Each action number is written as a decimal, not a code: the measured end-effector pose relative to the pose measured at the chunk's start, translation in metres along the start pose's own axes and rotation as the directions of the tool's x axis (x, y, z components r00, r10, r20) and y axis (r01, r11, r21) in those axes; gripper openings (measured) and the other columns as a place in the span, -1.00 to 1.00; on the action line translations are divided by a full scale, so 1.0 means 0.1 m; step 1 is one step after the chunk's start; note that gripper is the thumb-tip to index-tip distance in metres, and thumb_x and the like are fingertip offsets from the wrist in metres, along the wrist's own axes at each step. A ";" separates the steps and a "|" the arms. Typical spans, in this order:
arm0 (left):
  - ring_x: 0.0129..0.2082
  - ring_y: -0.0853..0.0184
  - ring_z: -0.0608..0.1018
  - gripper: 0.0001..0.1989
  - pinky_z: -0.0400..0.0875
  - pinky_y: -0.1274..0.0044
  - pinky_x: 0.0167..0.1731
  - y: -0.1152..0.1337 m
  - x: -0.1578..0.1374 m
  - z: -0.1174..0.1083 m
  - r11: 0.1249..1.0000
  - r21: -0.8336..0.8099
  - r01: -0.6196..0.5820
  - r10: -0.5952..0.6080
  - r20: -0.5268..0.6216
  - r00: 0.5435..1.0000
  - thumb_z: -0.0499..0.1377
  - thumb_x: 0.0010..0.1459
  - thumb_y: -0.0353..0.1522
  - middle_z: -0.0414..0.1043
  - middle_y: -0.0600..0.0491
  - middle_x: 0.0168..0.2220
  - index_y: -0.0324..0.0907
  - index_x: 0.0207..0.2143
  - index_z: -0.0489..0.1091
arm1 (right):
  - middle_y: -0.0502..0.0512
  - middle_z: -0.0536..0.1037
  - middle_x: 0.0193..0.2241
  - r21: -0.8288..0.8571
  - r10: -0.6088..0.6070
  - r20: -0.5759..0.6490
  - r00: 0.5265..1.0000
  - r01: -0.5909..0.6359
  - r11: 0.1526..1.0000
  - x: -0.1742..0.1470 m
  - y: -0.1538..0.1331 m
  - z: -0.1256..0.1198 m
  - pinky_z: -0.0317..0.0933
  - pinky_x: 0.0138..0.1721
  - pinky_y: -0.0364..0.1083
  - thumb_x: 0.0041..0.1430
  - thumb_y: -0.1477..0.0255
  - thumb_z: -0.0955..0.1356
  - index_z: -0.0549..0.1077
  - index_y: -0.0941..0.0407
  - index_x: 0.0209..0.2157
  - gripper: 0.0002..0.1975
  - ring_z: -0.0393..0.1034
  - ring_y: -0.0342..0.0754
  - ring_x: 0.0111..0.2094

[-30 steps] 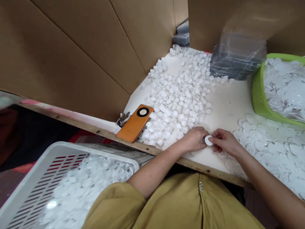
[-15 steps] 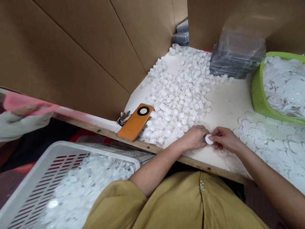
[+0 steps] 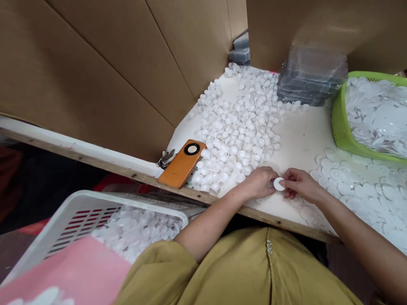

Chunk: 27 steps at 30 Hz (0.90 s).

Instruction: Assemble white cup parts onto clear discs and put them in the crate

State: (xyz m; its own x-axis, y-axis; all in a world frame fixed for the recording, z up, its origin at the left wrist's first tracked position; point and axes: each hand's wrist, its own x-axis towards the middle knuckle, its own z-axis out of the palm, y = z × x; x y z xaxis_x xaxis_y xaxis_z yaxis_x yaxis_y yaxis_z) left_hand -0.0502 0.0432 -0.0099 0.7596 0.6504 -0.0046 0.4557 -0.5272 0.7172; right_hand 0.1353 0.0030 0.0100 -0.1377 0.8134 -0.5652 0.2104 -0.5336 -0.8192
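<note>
Between the thumb and fingers of my right hand (image 3: 300, 185) is a thin round white plastic disc (image 3: 279, 184), held tilted near the table's front edge. Close against it on the left, my left hand (image 3: 262, 182) has its fingers closed; a small greyish bit shows at its fingertips, but what it grips is mostly hidden. Beyond my left hand spreads a heap of small white plastic cups (image 3: 235, 135). Many loose flat white discs (image 3: 359, 182) lie to the right of my right hand.
An orange phone (image 3: 182, 163) and keys (image 3: 165, 158) lie by the table's wooden edge. A green basket (image 3: 339, 123) of discs stands right, beside wrapped grey packs (image 3: 311, 76). Lower left, a pink sheet-like thing (image 3: 79, 271) overlaps a white basket (image 3: 76, 199) of white pieces. Cardboard walls (image 3: 121, 63) rise behind.
The pink thing, earlier held by another person's gloved hand at the left edge, is now over the white basket; that hand is out of view. My hands have hardly moved.
</note>
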 end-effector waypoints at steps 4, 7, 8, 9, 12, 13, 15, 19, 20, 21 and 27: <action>-0.26 0.28 0.46 -0.71 0.34 0.51 -0.25 0.01 0.00 0.00 1.000 -0.006 0.005 -0.005 -0.002 1.000 0.21 -0.09 -0.48 0.42 0.03 -0.32 -0.20 -0.23 0.47 | -0.05 0.44 -0.68 0.187 -0.030 -0.082 0.996 0.045 0.981 -0.08 0.02 -0.13 0.14 -0.69 -0.23 -0.17 0.20 0.51 0.28 0.12 -0.46 -0.59 0.36 -0.16 -0.67; -0.27 0.29 0.46 -0.71 0.33 0.52 -0.25 0.00 0.01 0.00 1.000 -0.021 0.011 -0.010 0.009 1.000 0.21 -0.09 -0.47 0.42 0.03 -0.33 -0.21 -0.22 0.48 | -0.04 0.46 -0.68 0.146 -0.029 -0.078 0.997 0.040 0.988 -0.10 0.05 -0.11 0.17 -0.68 -0.22 -0.14 0.20 0.50 0.29 0.12 -0.46 -0.60 0.37 -0.15 -0.66; -0.28 0.30 0.46 -0.73 0.33 0.53 -0.26 0.00 0.01 0.00 1.000 -0.024 0.012 -0.012 0.010 1.000 0.21 -0.08 -0.47 0.42 0.03 -0.33 -0.21 -0.24 0.48 | -0.03 0.46 -0.67 0.118 -0.022 -0.068 0.997 0.030 0.993 -0.10 0.05 -0.08 0.18 -0.68 -0.22 -0.14 0.20 0.50 0.29 0.12 -0.46 -0.61 0.37 -0.14 -0.66; -0.29 0.30 0.46 -0.75 0.33 0.53 -0.27 0.00 0.01 0.01 1.000 -0.026 0.013 -0.012 0.010 1.000 0.21 -0.07 -0.46 0.42 0.03 -0.34 -0.21 -0.26 0.48 | -0.02 0.47 -0.67 0.092 -0.013 -0.062 0.998 0.019 0.996 -0.09 0.06 -0.04 0.19 -0.68 -0.21 -0.14 0.20 0.50 0.28 0.12 -0.46 -0.61 0.37 -0.14 -0.66; -0.29 0.31 0.46 -0.82 0.32 0.53 -0.28 0.00 0.02 0.02 1.000 -0.029 0.006 -0.006 0.000 1.000 0.20 -0.03 -0.43 0.42 0.03 -0.35 -0.20 -0.30 0.48 | -0.02 0.46 -0.70 0.044 0.009 -0.070 0.998 -0.006 0.999 -0.04 0.08 0.06 0.18 -0.70 -0.21 -0.15 0.21 0.49 0.26 0.11 -0.47 -0.61 0.36 -0.13 -0.68; -0.29 0.31 0.46 -0.83 0.32 0.53 -0.27 0.00 0.01 0.02 0.999 -0.032 0.004 -0.004 0.002 1.000 0.19 -0.02 -0.43 0.42 0.03 -0.35 -0.19 -0.30 0.48 | -0.02 0.45 -0.71 0.034 0.019 -0.073 0.997 -0.016 0.999 -0.02 0.08 0.08 0.16 -0.71 -0.22 -0.15 0.22 0.49 0.26 0.11 -0.47 -0.62 0.36 -0.13 -0.69; -0.29 0.31 0.46 -0.83 0.32 0.54 -0.27 0.01 0.01 0.00 0.999 -0.036 0.009 -0.008 0.009 1.000 0.19 -0.02 -0.43 0.42 0.04 -0.35 -0.19 -0.30 0.48 | -0.02 0.45 -0.72 0.019 0.044 -0.074 0.996 -0.043 0.999 0.00 0.07 0.09 0.13 -0.73 -0.23 -0.14 0.24 0.48 0.25 0.10 -0.47 -0.63 0.36 -0.13 -0.69; -0.30 0.32 0.46 -0.78 0.30 0.56 -0.29 0.06 0.02 -0.13 0.998 -0.059 0.027 -0.022 0.091 0.996 0.24 -0.02 -0.36 0.42 0.05 -0.33 -0.20 -0.26 0.47 | -0.02 0.45 -0.71 -0.006 0.093 -0.077 0.993 -0.094 0.996 0.04 0.03 0.07 0.10 -0.75 -0.24 -0.13 0.30 0.47 0.25 0.10 -0.46 -0.67 0.37 -0.12 -0.70; -0.31 0.33 0.46 -0.75 0.29 0.56 -0.32 0.07 0.04 -0.16 0.996 -0.069 0.049 -0.041 0.115 0.993 0.24 0.00 -0.31 0.43 0.05 -0.32 -0.20 -0.23 0.45 | -0.03 0.45 -0.71 -0.008 0.099 -0.075 0.992 -0.100 0.995 0.04 0.01 0.07 0.10 -0.76 -0.23 -0.13 0.33 0.47 0.25 0.10 -0.45 -0.68 0.36 -0.11 -0.71; -0.33 0.34 0.46 -0.71 0.28 0.57 -0.35 0.09 0.05 -0.19 0.994 -0.071 0.082 -0.072 0.135 0.988 0.23 0.03 -0.26 0.44 0.05 -0.31 -0.21 -0.20 0.43 | -0.04 0.44 -0.72 -0.007 0.105 -0.070 0.992 -0.105 0.994 0.05 0.00 0.06 0.10 -0.76 -0.23 -0.13 0.35 0.46 0.25 0.10 -0.44 -0.68 0.36 -0.11 -0.72; -0.37 0.33 0.46 -0.74 0.20 0.57 -0.44 0.17 0.22 -0.26 0.974 0.135 0.182 -0.214 0.277 0.937 0.15 0.12 -0.19 0.46 0.06 -0.32 -0.17 -0.22 0.39 | -0.07 0.42 -0.73 0.005 0.164 -0.005 0.986 -0.164 0.986 0.09 -0.06 0.04 0.10 -0.78 -0.25 -0.04 0.48 0.39 0.25 0.11 -0.44 -0.81 0.35 -0.13 -0.74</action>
State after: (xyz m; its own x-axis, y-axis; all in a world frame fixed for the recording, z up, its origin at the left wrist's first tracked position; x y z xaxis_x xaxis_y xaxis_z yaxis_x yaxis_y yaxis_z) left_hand -0.0377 0.0622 0.0202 0.7428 0.5703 -0.3506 0.6450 -0.4691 0.6033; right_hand 0.1288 0.0123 0.0098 -0.0968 0.7160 -0.6914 0.2254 -0.6609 -0.7159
